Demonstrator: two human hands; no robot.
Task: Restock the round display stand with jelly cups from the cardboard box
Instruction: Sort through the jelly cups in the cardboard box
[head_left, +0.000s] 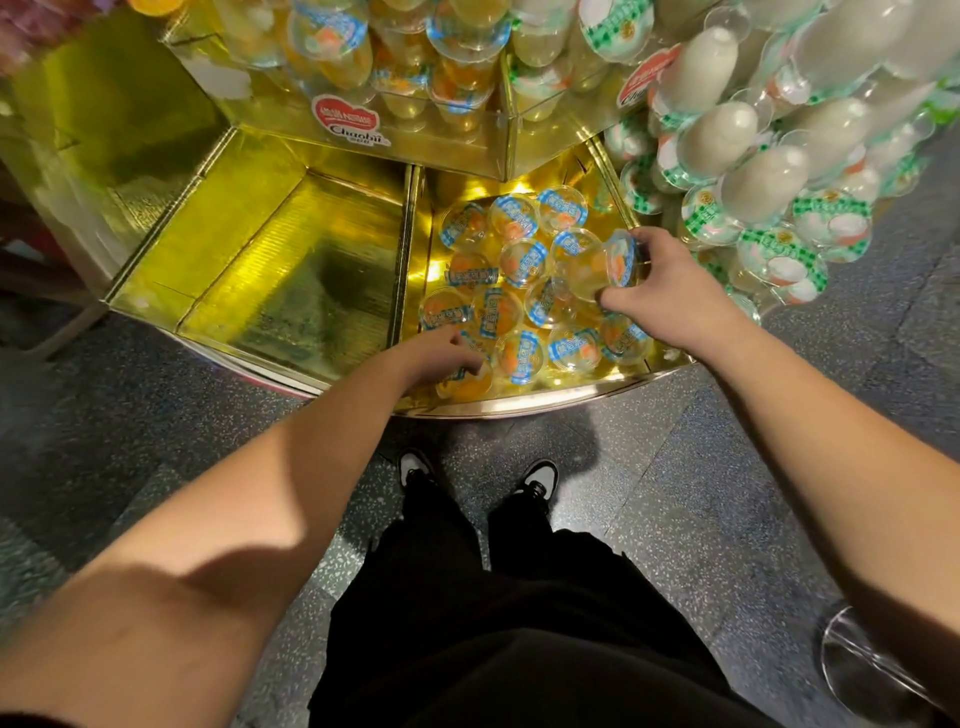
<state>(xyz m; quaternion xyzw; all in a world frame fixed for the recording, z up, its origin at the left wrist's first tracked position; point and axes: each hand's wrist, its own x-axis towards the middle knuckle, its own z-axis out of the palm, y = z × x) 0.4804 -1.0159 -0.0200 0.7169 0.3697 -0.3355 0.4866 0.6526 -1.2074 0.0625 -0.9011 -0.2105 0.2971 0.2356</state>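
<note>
The round gold display stand (545, 402) fills the upper view. Its middle bottom compartment holds several clear jelly cups with blue lids (519, 262). My right hand (670, 293) grips one blue-lidded jelly cup (605, 270) on its side, above the right of that pile. My left hand (441, 358) reaches into the compartment's front left, fingers curled on an orange jelly cup (467, 382) near the rim. No cardboard box is in view.
The compartment to the left (270, 270) shows only its gold lining. Green-lidded white jelly cups (769, 176) are stacked at the right; more cups fill the upper tier (395, 47). My legs and shoes stand on speckled floor (675, 493). A clear object (872, 670) sits bottom right.
</note>
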